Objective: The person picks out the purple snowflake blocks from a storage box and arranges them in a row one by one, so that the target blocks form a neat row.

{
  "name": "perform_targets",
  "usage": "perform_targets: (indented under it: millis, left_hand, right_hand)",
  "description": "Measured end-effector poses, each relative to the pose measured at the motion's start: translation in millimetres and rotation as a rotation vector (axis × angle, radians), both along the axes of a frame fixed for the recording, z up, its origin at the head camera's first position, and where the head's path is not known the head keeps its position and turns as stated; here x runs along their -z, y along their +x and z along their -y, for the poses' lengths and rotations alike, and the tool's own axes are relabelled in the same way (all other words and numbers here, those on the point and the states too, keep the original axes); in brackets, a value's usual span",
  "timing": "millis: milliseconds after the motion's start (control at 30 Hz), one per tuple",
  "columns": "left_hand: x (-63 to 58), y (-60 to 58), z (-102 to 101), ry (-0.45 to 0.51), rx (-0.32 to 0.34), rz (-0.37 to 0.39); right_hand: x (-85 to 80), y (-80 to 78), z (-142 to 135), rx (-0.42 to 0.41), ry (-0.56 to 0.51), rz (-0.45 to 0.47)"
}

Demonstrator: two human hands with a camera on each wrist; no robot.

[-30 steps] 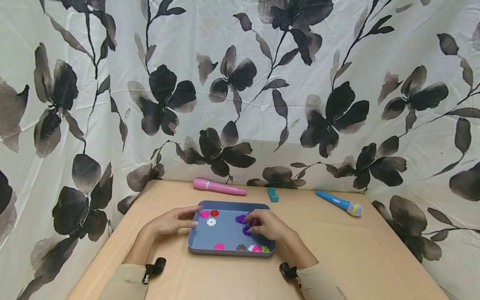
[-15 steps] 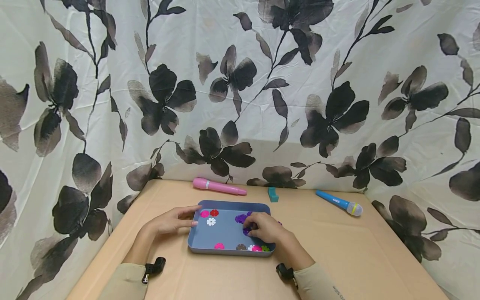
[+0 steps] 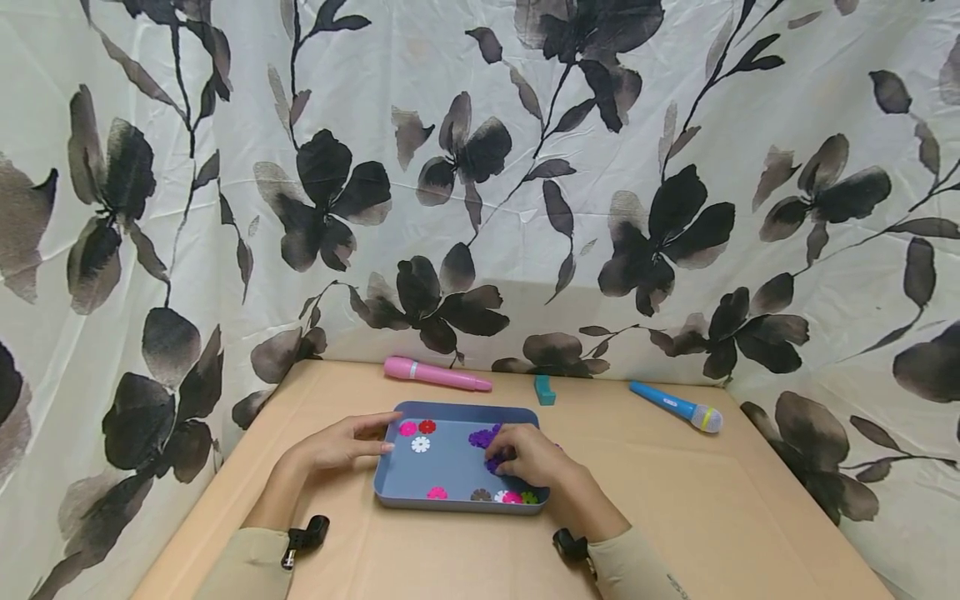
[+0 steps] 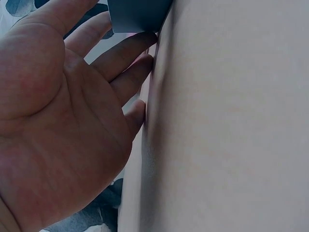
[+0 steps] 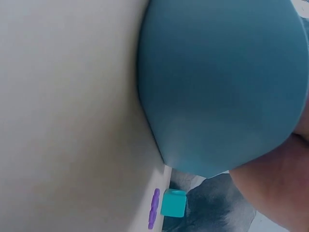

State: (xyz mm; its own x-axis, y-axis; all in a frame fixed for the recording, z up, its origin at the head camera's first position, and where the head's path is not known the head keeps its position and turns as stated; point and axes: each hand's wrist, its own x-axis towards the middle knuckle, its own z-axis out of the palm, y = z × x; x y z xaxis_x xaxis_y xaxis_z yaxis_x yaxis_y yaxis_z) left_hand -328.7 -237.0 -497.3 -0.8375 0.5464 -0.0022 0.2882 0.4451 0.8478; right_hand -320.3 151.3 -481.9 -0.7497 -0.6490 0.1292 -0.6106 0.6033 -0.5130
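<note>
A shallow grey-blue tray [image 3: 450, 503] with several snowflake discs stands on the table. At its left rim rests my left hand [image 3: 337, 446], fingers and thumb fairly straight; in the left wrist view the hand [image 4: 72, 106] is beside the tray's corner [image 4: 140, 17]. My right hand [image 3: 532, 457] reaches over the right side, fingers curled down, thumb and forefinger pinching a purple snowflake disc [image 3: 492, 467]. Other purple discs [image 3: 481, 438] lie just left of the knuckles. In the right wrist view the tray wall [image 5: 222, 87] hides the fingertips, and only part of the hand [image 5: 275, 188] shows.
Pink [image 3: 407, 428], red [image 3: 427, 427] and white [image 3: 421, 445] discs lie at the tray's left, more along its front. Behind stand a pink toy microphone [image 3: 435, 374], a teal block [image 3: 544, 390] and a blue microphone [image 3: 675, 407]. A purple disc [image 5: 153, 209] lies outside the tray.
My right hand has shifted slightly left and down, its fingertips closing in on the lower purple disc; a purple bit now shows right of the hand. My left hand stays at the rim.
</note>
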Motion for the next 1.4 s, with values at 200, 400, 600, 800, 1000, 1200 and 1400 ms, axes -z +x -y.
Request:
perform_targets:
  millis: [200,400,600,800,1000,1200,1400]
  left_hand:
    - [-1.0,0.7,0.4,-0.01,-0.004,-0.001]
    - [-2.1,1.1,-0.3,-0.001,-0.012,0.023]
    - [-2.1,2.8,-0.9,0.007,-0.009,0.031]
    - [-3.0,4.2,-0.9,0.0,-0.008,0.032]
    - [-4.5,2.9,-1.0,-0.016,-0.023,0.039]
    - [-3.3,1.2,-1.2,-0.001,0.002,0.008]
    - [-0.3,0.9,-0.3,0.011,0.008,-0.002]
  right_hand:
    - [-3.8,-1.5,-7.4,0.003,-0.084,0.045]
    - [-11.5,-4.8,-21.0,0.086,-0.225,0.069]
    - [-19.7,-6.7,-39.4,0.165,-0.285,0.082]
    - [-24.9,-10.6,-60.0,0.193,-0.29,0.039]
    - [-28.2,-13.4,-79.3,0.239,-0.287,0.025]
    - [-25.4,-17.2,-99.4,0.254,-0.222,0.022]
    - [-21.6,-20.9,-118.1,0.269,-0.217,0.043]
